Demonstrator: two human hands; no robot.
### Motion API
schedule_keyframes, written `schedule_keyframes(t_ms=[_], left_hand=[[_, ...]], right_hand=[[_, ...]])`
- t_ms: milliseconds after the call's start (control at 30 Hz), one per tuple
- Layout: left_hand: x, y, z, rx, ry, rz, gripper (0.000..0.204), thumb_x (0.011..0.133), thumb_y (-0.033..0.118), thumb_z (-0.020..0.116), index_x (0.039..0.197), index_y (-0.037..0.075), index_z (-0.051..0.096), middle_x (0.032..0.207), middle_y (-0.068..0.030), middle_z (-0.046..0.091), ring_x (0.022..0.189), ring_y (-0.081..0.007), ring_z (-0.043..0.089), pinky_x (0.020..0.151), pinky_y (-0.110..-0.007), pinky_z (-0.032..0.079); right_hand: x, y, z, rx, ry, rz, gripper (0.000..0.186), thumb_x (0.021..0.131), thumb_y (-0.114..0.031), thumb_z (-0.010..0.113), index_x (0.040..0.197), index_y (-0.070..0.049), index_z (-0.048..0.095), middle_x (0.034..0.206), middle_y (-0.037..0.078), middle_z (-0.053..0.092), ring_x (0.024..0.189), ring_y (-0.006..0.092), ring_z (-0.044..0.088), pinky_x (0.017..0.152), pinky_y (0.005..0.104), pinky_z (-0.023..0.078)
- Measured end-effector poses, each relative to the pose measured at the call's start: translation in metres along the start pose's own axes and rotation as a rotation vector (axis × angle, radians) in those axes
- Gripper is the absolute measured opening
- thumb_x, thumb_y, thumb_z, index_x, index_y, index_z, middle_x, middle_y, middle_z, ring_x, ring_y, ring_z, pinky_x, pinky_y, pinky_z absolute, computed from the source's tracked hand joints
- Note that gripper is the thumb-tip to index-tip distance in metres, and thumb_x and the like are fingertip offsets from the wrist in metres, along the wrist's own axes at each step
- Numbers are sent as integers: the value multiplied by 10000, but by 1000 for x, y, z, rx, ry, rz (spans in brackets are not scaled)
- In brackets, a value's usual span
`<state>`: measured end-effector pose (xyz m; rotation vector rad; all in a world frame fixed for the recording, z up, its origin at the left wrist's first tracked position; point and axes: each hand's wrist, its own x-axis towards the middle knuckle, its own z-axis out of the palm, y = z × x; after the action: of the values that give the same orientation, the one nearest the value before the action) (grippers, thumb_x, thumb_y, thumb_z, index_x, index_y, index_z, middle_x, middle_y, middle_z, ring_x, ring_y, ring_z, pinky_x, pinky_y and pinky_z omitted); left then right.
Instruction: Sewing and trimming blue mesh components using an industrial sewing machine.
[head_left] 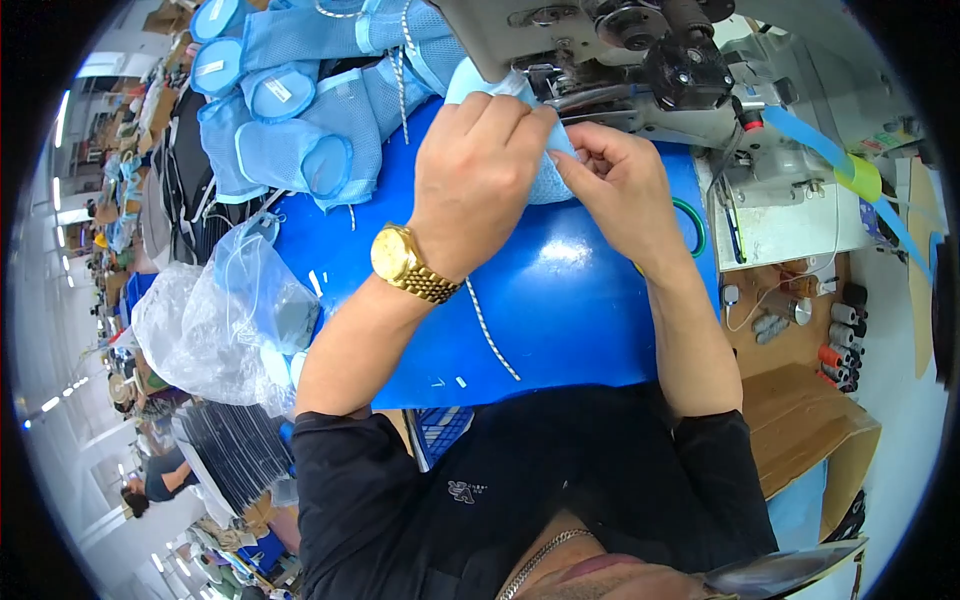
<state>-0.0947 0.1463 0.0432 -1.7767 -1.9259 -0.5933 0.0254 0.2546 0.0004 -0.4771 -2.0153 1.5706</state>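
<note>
1. The left hand (478, 170) sits just above the middle of the frame, fingers curled together and pinching a light blue mesh piece (520, 130); a gold wristwatch (408, 264) circles its wrist.
2. The right hand (618, 178) lies just to the right of it, thumb and fingertips closed on the same mesh piece — the two hands touch at the fabric.
3. The mesh piece lies upper centre, on the blue table (560, 300), its far edge tucked under the head of the sewing machine (640, 60) at the top of the frame.
4. A pale twisted cord (490, 335) runs out from under the left wrist toward the lower centre of the table.
5. A heap of finished blue mesh pieces (300, 110) fills the upper left; below it, at the left edge of the table, lies a crumpled clear plastic bag (220, 320).
6. At the right, small thread spools (838, 345) stand on a wooden surface; a blue tape (830, 155) slants down past the machine.
</note>
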Motion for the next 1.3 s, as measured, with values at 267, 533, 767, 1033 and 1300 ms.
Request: schedule_keyframes(t_ms=[267, 533, 767, 1033, 1300], left_hand=[[-11, -22, 0, 5, 97, 160, 284, 707, 73, 632, 988, 72, 667, 882, -27, 628, 868, -209, 607, 708, -337, 465], [-4, -11, -2, 24, 17, 115, 239, 741, 95, 599, 969, 56, 658, 894, -42, 629, 882, -217, 605, 729, -338, 465], [-10, -17, -11, 59, 1, 137, 267, 723, 80, 625, 988, 70, 662, 947, -31, 633, 923, -218, 598, 778, -351, 469], [-1, -14, -10, 52, 8, 181, 246, 740, 84, 597, 973, 54, 669, 867, -37, 614, 825, -212, 579, 719, -342, 456], [-3, -9, -11, 46, -19, 98, 254, 730, 57, 672, 980, 94, 681, 840, -21, 620, 801, -201, 586, 679, -341, 437]], right_hand=[[3, -10, -10, -235, -50, -62, 146, 800, -117, 681, 772, 18, 633, 583, 108, 557, 490, 136, 484, 497, 297, 407], [8, -12, -8, -182, -24, -54, 158, 800, -137, 689, 774, 13, 647, 603, 130, 589, 496, 201, 544, 505, 320, 427], [9, -14, -11, -227, -63, -66, 178, 802, -150, 696, 773, 18, 644, 609, 136, 594, 509, 205, 565, 520, 319, 439], [11, -4, -5, -40, 31, -58, 191, 806, -144, 683, 747, 31, 634, 584, 139, 570, 475, 211, 506, 494, 334, 418], [15, -8, -7, -162, -35, -20, 240, 792, -181, 671, 686, 30, 626, 537, 149, 531, 464, 242, 506, 494, 348, 416]])
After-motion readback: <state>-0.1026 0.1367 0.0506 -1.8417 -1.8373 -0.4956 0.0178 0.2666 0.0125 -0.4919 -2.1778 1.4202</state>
